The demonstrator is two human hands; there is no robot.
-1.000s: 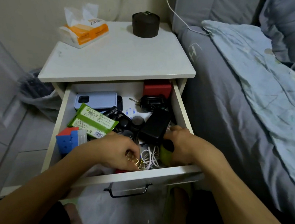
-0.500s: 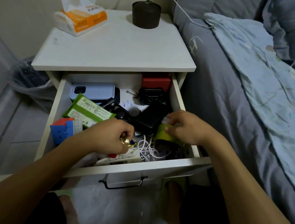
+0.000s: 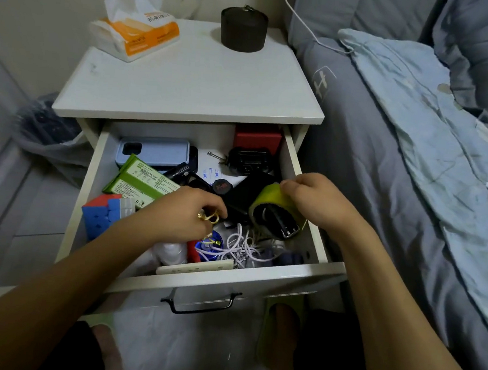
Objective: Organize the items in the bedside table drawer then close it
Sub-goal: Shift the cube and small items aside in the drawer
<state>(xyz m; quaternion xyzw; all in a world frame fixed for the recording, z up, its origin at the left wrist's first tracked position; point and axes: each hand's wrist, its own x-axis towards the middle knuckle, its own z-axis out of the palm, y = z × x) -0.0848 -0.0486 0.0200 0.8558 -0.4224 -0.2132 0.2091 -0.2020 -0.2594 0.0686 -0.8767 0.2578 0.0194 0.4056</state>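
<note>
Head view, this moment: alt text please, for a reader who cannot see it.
Over an open, cluttered bedside drawer, the right hand lifts a yellow-green tape roll while the left hand holds a small gold trinket. A tissue pack and dark round container sit on top.

Your shot's pretty dim and flat, no glare. The drawer (image 3: 292,162) back sits in shadow under the tabletop (image 3: 186,92). Wide-angle lens bends the edges; your forearms look soft.
</note>
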